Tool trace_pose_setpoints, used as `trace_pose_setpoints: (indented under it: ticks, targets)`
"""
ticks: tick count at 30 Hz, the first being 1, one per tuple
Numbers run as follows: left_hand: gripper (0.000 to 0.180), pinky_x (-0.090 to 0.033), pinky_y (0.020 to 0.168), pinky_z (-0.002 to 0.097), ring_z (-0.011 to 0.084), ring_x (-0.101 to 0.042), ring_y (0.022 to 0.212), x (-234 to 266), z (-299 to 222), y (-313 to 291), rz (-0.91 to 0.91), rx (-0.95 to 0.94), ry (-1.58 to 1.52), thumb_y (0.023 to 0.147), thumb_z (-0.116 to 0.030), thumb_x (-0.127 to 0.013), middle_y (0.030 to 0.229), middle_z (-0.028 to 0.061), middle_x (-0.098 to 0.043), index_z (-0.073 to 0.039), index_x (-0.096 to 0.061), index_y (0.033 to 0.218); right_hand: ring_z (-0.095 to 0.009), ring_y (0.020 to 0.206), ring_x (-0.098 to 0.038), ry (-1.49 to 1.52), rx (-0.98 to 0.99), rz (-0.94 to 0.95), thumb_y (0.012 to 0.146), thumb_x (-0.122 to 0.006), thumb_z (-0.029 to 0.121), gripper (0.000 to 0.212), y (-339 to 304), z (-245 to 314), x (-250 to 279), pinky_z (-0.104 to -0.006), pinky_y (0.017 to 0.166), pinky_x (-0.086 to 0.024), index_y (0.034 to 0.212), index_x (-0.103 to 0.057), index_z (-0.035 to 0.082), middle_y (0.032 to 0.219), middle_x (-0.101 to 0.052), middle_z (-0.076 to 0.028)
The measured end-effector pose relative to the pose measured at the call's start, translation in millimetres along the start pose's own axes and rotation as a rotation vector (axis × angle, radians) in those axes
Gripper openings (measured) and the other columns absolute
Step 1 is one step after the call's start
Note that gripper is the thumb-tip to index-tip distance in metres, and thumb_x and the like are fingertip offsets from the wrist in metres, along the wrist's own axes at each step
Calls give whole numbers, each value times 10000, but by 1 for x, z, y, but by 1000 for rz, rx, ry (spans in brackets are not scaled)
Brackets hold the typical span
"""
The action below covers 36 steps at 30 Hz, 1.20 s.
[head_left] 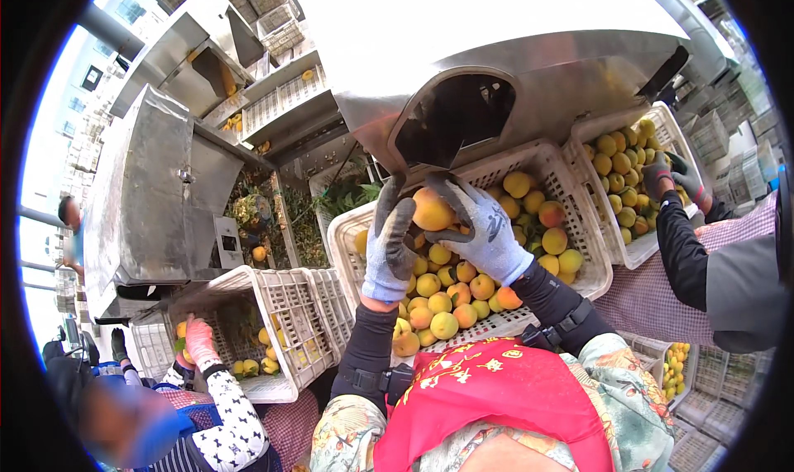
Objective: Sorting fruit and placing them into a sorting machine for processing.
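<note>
My left hand [390, 245] and my right hand [486, 228], both in blue-grey gloves with dark fingers, are closed around a yellow-orange peach [432, 210]. They hold it from its two sides, above a white plastic crate [591, 224] full of peaches. Loose peaches [444, 325] lie below and around my hands, some yellow-green and some blushed red. Just beyond my fingertips is the dark opening [455, 116] of a metal machine [579, 67]. My palms and the underside of the held peach are hidden.
At right, a co-worker's gloved hands [674, 178] are at another peach crate [662, 240]. On the left, a co-worker's pink-gloved hand [200, 340] is over a crate [285, 331] with fewer peaches. Leaves [356, 195] lie beside the machine; stacked crates [711, 398] stand at lower right.
</note>
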State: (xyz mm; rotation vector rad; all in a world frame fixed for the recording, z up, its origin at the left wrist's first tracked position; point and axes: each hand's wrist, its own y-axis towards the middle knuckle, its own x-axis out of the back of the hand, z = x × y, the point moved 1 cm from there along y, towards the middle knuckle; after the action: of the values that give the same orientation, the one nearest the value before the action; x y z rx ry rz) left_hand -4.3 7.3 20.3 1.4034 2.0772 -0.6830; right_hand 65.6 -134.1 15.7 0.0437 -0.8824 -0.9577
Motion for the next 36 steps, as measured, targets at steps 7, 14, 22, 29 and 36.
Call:
trace_pose_setpoints:
  ticks: [7, 14, 22, 29, 36]
  targets:
    - [689, -401, 1018, 316, 172, -480, 1211, 4, 3, 4, 209, 62, 319, 825, -134, -691, 1360, 117, -466, 10, -360, 1412, -341, 1071, -568, 155, -64, -28, 640, -796, 210, 872, -3, 10, 5, -397, 927, -443, 1384, -378, 30, 1256, -540, -185]
    - [634, -389, 1033, 310, 192, -470, 1237, 8, 20, 12, -3, -102, 212, 851, -55, -634, 1384, 134, -452, 7, -354, 1416, -375, 1155, -483, -86, -30, -191, 633, -790, 318, 821, 25, -16, -7, -486, 1036, -326, 1323, -451, 27, 1249, -538, -177]
    - [587, -432, 931, 433, 380, -540, 1086, 116, 126, 14, -52, -71, 1336, 754, -286, -703, 1237, 197, -549, -72, -539, 1276, -371, 1185, -452, -313, -123, -333, 674, -773, 323, 826, 77, -60, -47, -505, 1044, -300, 1350, -410, 19, 1303, -488, -184]
    - [743, -327, 974, 592, 437, -327, 1274, 97, 194, 48, 452, -57, 1952, 717, -347, -700, 1400, 177, -354, -158, -416, 1376, -345, 1173, -491, -141, -85, -145, 721, -735, 259, 760, 64, -66, -11, -456, 1019, -344, 1366, -399, 39, 1313, -494, -203]
    - [763, -317, 964, 629, 493, -306, 1240, 75, 237, 61, 436, -7, 2144, 715, -350, -702, 1360, 190, -332, -163, -392, 1387, -330, 1280, -431, -537, -753, 355, 754, -673, 465, 895, -36, -199, 20, -428, 1078, -302, 1437, -300, 21, 1384, -442, -221]
